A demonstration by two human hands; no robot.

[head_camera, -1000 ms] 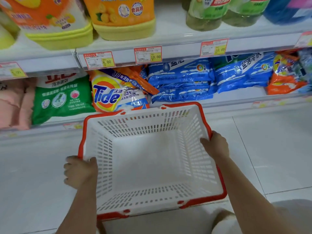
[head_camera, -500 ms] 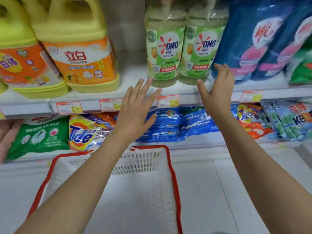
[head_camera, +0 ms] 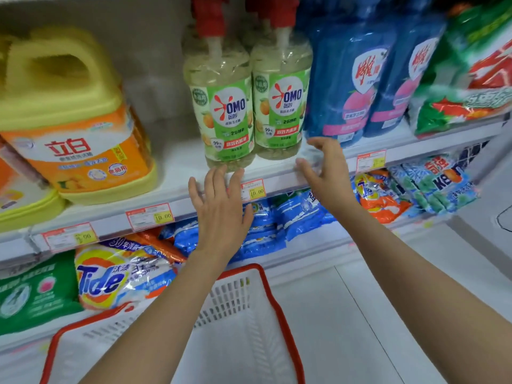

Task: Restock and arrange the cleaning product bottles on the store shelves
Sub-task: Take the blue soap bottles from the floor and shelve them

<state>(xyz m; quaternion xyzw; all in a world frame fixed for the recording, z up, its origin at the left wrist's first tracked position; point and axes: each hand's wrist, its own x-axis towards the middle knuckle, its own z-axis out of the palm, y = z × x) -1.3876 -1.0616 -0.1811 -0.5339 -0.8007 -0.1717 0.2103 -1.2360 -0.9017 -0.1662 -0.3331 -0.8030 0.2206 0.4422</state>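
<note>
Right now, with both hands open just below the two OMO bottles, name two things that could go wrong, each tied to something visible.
1. The OMO bottles stand tall and narrow near the front edge of the shelf; a clumsy touch from the left hand or right hand could tip one off.
2. The blue pouches sit close beside the right OMO bottle; pulling it out might let them slump.

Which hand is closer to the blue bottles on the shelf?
The right. The right hand sits just below the blue bottles, fingertips near their base; the left hand is farther left, under the left OMO bottle.
</note>
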